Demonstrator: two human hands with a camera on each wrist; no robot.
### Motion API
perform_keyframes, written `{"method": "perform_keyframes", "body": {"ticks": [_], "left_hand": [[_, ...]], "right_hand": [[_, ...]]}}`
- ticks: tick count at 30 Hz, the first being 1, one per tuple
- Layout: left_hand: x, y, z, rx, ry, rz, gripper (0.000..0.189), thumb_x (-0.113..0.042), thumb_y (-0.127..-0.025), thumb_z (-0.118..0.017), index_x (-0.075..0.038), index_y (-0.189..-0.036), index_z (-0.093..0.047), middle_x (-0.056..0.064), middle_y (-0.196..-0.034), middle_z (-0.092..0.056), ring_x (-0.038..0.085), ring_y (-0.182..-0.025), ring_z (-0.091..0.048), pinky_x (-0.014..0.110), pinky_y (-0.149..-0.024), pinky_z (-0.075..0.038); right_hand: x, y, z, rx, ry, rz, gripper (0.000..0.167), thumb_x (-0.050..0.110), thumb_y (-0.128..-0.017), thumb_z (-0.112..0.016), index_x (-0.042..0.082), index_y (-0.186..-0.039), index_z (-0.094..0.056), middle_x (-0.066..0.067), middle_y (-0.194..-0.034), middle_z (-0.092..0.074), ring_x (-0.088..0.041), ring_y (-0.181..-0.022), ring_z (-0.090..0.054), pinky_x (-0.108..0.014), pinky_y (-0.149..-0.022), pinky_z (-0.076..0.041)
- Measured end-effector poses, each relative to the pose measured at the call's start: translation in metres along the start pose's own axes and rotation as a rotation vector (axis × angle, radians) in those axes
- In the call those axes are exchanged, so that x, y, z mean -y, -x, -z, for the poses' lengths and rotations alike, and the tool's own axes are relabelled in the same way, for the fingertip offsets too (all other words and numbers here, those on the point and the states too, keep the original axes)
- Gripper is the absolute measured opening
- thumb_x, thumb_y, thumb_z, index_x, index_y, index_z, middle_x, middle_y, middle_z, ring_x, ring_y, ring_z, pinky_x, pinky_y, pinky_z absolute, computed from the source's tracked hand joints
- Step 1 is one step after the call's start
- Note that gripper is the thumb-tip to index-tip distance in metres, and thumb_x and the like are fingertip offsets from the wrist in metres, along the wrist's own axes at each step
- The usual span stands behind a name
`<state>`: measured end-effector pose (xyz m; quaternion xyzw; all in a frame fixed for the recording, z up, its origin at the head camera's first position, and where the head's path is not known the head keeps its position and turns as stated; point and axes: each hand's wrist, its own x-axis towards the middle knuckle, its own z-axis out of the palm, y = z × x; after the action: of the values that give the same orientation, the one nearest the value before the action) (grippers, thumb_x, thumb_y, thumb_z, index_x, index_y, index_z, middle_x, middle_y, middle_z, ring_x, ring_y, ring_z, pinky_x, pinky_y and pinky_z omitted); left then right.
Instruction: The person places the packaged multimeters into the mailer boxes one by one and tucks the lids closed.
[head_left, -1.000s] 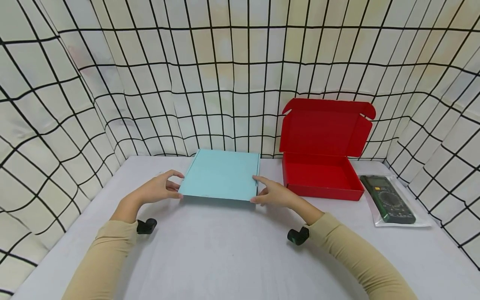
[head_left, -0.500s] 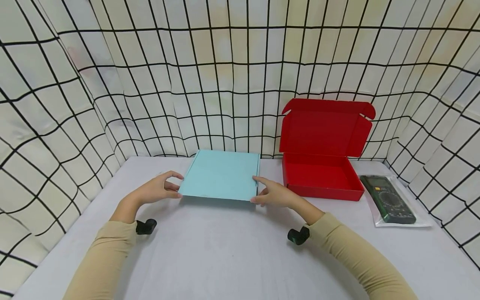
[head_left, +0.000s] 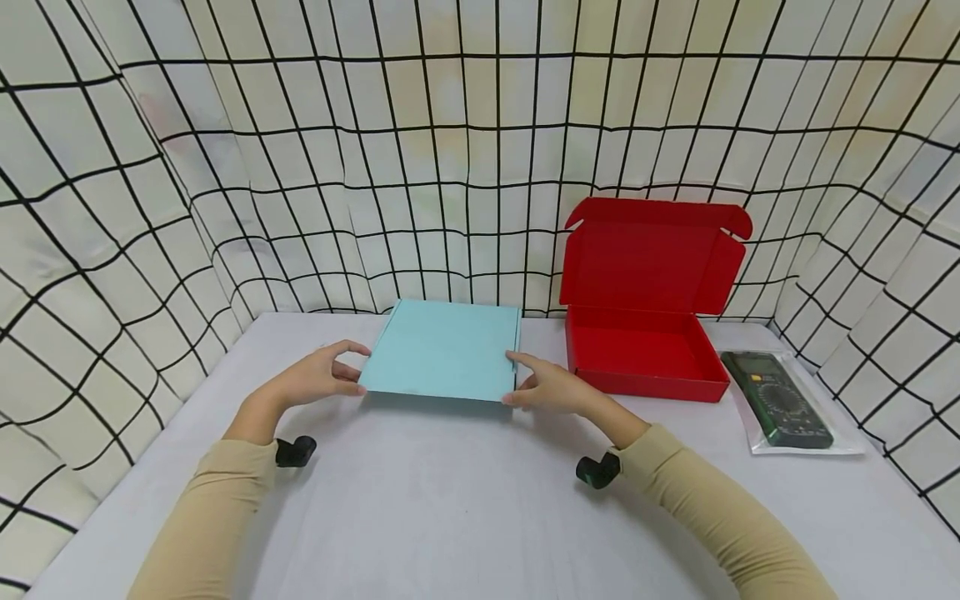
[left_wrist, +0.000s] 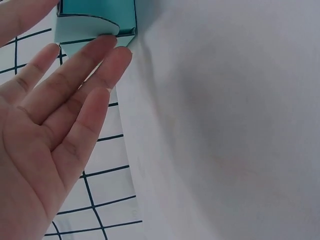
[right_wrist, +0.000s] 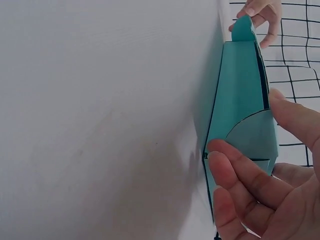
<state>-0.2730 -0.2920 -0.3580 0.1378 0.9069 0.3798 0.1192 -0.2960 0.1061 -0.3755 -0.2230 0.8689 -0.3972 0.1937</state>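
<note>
In the head view a flat light-blue cardboard box (head_left: pixel 442 350) lies at the back middle of the table, its lid down over it. My left hand (head_left: pixel 313 379) holds its front left corner, thumb at the front edge and fingers along the side. At the opposite corner my right hand (head_left: pixel 553 387) grips the box, one finger near the top edge. From the right wrist, the turquoise front of the box (right_wrist: pixel 239 75) shows a dark gap beneath the lid and rounded end flaps; fingers touch the nearer flap (right_wrist: pixel 255 132). The left wrist view shows fingertips at another rounded flap (left_wrist: pixel 82 26).
A red cardboard box (head_left: pixel 645 354) stands at the right with its lid (head_left: pixel 652 258) raised. Beside it lies a dark green multimeter (head_left: pixel 776 400) in a clear plastic bag. White cloth covers the table (head_left: pixel 450 517); a black-gridded white curtain (head_left: pixel 465 167) surrounds it.
</note>
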Motion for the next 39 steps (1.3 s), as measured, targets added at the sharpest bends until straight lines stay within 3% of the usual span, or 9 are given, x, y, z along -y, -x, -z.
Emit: {"method": "perform_keyframes", "body": {"ticks": [10, 17, 22, 26, 30, 33, 36, 39], "left_hand": [[0.007, -0.003, -0.006, -0.023, -0.059, 0.002, 0.08, -0.032, -0.093, -0.076, 0.0, -0.154, -0.034, 0.034, -0.135, -0.058, 0.048, -0.126, -0.056, 0.06, -0.1, -0.047], [0.006, -0.007, -0.008, -0.034, -0.061, -0.006, 0.086, -0.028, -0.09, -0.078, -0.001, -0.157, -0.031, 0.036, -0.144, -0.048, 0.049, -0.127, -0.054, 0.06, -0.1, -0.048], [0.005, -0.012, -0.01, -0.046, -0.096, -0.05, 0.085, -0.032, -0.091, -0.078, -0.004, -0.158, -0.033, 0.031, -0.158, -0.034, 0.052, -0.136, -0.044, 0.064, -0.106, -0.04], [0.002, -0.024, -0.018, -0.051, -0.154, -0.094, 0.088, -0.04, -0.091, -0.077, -0.006, -0.159, -0.033, 0.028, -0.166, -0.017, 0.052, -0.148, -0.023, 0.068, -0.114, -0.025], [-0.005, -0.036, -0.025, -0.055, -0.207, -0.115, 0.091, -0.044, -0.09, -0.078, -0.008, -0.16, -0.033, 0.026, -0.168, -0.005, 0.049, -0.152, -0.009, 0.068, -0.117, -0.016], [-0.009, -0.041, -0.028, -0.049, -0.237, -0.114, 0.09, -0.045, -0.09, -0.078, -0.009, -0.16, -0.035, 0.023, -0.169, -0.004, 0.048, -0.153, -0.005, 0.069, -0.117, -0.014], [-0.013, -0.043, -0.03, -0.032, -0.245, -0.111, 0.092, -0.047, -0.089, -0.078, -0.009, -0.16, -0.034, 0.021, -0.169, -0.007, 0.048, -0.153, -0.002, 0.07, -0.116, -0.013], [-0.014, -0.044, -0.03, -0.018, -0.25, -0.106, 0.094, -0.048, -0.089, -0.078, -0.009, -0.161, -0.033, 0.019, -0.17, -0.009, 0.047, -0.154, 0.002, 0.072, -0.115, -0.011]], "right_hand": [[0.001, 0.0, -0.004, -0.043, 0.081, 0.031, 0.086, 0.026, -0.093, -0.079, 0.009, -0.161, -0.03, -0.004, -0.101, -0.074, -0.018, -0.094, -0.067, -0.039, -0.088, -0.056], [0.002, -0.003, -0.007, -0.067, 0.179, 0.028, 0.088, 0.029, -0.091, -0.08, 0.012, -0.162, -0.03, -0.003, -0.103, -0.073, -0.018, -0.093, -0.066, -0.037, -0.084, -0.056], [0.003, -0.002, -0.006, -0.086, 0.24, 0.041, 0.088, 0.029, -0.09, -0.081, 0.012, -0.161, -0.032, -0.004, -0.103, -0.071, -0.019, -0.093, -0.064, -0.035, -0.08, -0.056], [0.004, -0.002, -0.007, -0.13, 0.282, 0.051, 0.088, 0.03, -0.088, -0.084, 0.013, -0.16, -0.036, -0.011, -0.119, -0.059, -0.022, -0.097, -0.06, -0.031, -0.075, -0.056], [0.005, -0.002, -0.009, -0.177, 0.31, 0.083, 0.089, 0.034, -0.087, -0.084, 0.015, -0.16, -0.037, -0.018, -0.145, -0.042, -0.03, -0.114, -0.058, -0.04, -0.088, -0.057], [0.005, -0.006, -0.011, -0.18, 0.322, 0.121, 0.089, 0.035, -0.088, -0.083, 0.014, -0.161, -0.036, -0.018, -0.161, -0.028, -0.036, -0.135, -0.047, -0.051, -0.103, -0.049], [0.006, -0.01, -0.013, -0.156, 0.335, 0.15, 0.09, 0.034, -0.09, -0.082, 0.011, -0.161, -0.033, -0.018, -0.167, -0.019, -0.038, -0.149, -0.03, -0.054, -0.111, -0.041], [0.009, -0.012, -0.015, -0.13, 0.363, 0.161, 0.093, 0.035, -0.09, -0.081, 0.009, -0.162, -0.029, -0.018, -0.168, -0.015, -0.036, -0.152, -0.022, -0.051, -0.113, -0.038]]}}
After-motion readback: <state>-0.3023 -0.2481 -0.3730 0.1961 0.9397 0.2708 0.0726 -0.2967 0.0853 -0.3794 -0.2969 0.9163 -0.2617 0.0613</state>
